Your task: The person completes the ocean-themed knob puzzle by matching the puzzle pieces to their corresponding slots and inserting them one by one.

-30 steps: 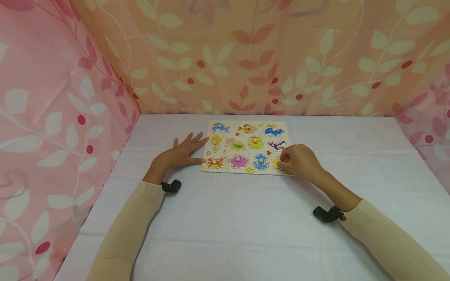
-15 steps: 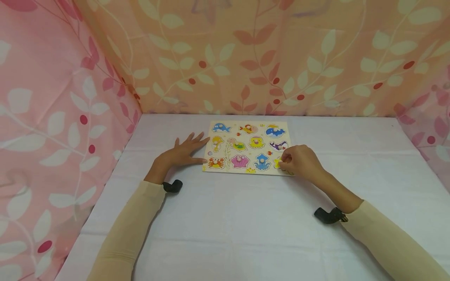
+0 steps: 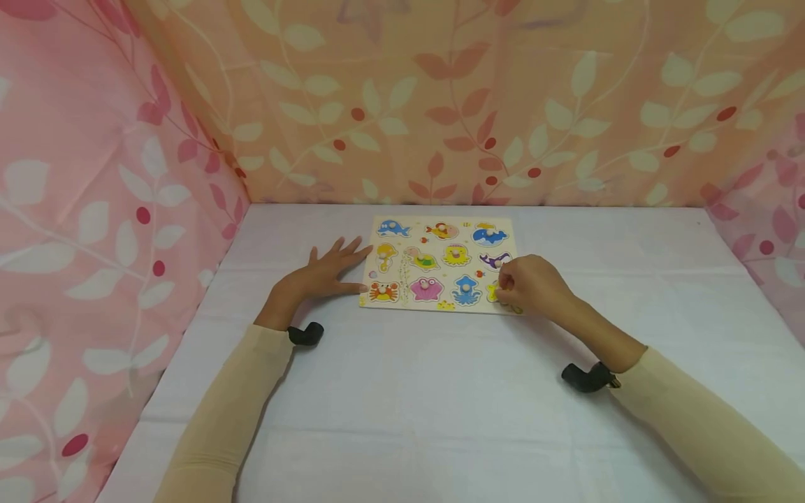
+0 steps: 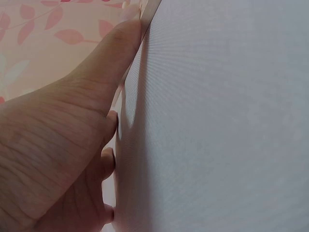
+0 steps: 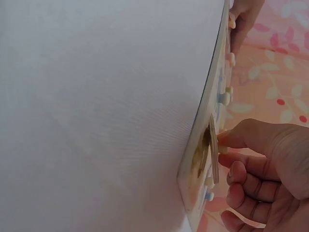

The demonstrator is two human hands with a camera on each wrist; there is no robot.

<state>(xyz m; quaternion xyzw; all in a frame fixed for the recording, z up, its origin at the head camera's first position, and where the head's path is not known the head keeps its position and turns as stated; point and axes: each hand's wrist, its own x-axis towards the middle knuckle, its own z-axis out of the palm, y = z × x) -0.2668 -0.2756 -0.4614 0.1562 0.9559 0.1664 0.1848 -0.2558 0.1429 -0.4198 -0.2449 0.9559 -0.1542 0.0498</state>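
A pale wooden peg puzzle board [image 3: 434, 244] with sea-animal pieces lies flat towards the back of the white table. My left hand [image 3: 323, 274] is spread at its left side, thumb and fingertips at the edge; the left wrist view shows the thumb [image 4: 108, 58] on the board's edge. At the front right corner my right hand [image 3: 537, 283] pinches the knob of a yellow star-like piece [image 3: 493, 291], mostly covered by the fingers. The right wrist view shows this piece [image 5: 214, 150] tilted up from the board, a dark recess [image 5: 202, 150] beneath it.
Other knobbed pieces sit in the board, among them a crab [image 3: 384, 292], a pink shell [image 3: 427, 289] and a blue squid [image 3: 466, 290]. White cloth [image 3: 428, 412] covers the table. Leaf-patterned curtains [image 3: 402, 161] enclose the back and sides.
The right hand and forearm have shifted very slightly upward in the head view, still pinching the yellow piece. The left hand stays in place at the board's edge.
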